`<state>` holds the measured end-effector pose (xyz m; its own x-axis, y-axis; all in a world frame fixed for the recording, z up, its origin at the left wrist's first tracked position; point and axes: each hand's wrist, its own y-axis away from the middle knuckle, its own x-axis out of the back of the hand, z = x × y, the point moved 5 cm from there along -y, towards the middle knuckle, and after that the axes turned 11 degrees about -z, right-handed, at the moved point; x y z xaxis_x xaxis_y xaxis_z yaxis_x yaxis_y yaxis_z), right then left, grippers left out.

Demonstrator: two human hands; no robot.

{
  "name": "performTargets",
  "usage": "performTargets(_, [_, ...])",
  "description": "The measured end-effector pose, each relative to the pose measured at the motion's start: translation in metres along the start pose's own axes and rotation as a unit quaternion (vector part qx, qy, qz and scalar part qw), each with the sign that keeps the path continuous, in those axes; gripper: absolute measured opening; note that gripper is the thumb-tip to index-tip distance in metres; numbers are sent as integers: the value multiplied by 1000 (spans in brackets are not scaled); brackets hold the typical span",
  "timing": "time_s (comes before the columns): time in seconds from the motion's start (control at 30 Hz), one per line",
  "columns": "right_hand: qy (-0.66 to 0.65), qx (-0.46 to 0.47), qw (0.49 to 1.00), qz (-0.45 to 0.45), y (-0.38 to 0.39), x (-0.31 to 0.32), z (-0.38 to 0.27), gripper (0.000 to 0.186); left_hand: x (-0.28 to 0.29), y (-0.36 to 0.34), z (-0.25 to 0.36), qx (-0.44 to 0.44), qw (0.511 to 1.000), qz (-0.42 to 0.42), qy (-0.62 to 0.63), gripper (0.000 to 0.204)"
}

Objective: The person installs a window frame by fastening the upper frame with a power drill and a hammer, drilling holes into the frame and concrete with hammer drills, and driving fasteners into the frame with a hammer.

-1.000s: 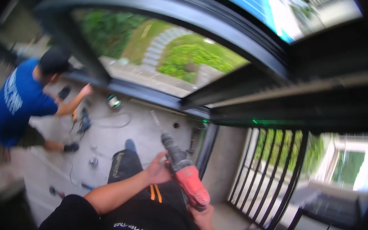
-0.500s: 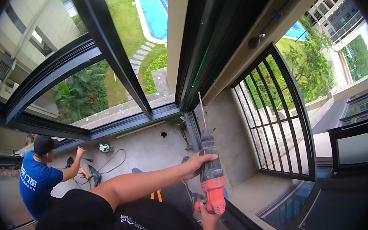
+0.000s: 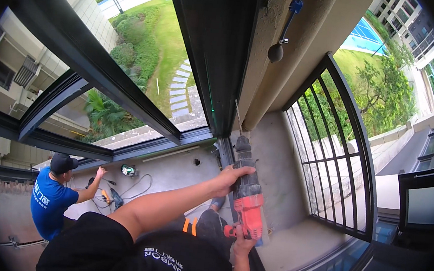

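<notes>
Wearer is sporting a black shirt, cloth looking matt. Left sleeve is running short and loose, its hem ending above the elbow. Shirt front is bearing white lettering in two rows, the larger row in bold, rounded capitals, the other smaller. Below, dark trousers are showing, greyish in patches; two short orange stripes are lying parallel on them. A grey-blue shoe is peeping out, detail too small. Left hand and right hand are both going bare.
</notes>
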<state>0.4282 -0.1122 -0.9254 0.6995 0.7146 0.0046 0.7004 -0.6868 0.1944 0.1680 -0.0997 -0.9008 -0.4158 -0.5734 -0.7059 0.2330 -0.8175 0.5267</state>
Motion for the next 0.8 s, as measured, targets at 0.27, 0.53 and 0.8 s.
performTargets(0.27, [-8,24,1000,-7,-47,-8,3,10,3,-17,33,-26,999,32,-2,29])
performTargets(0.53, [-53,10,999,-1,-57,-19,27,21,11,-29,43,-22,997,62,-30,32])
performTargets(0.8, [-34,-7,999,-8,-58,-20,18,14,19,-38,38,-16,997,61,-51,29])
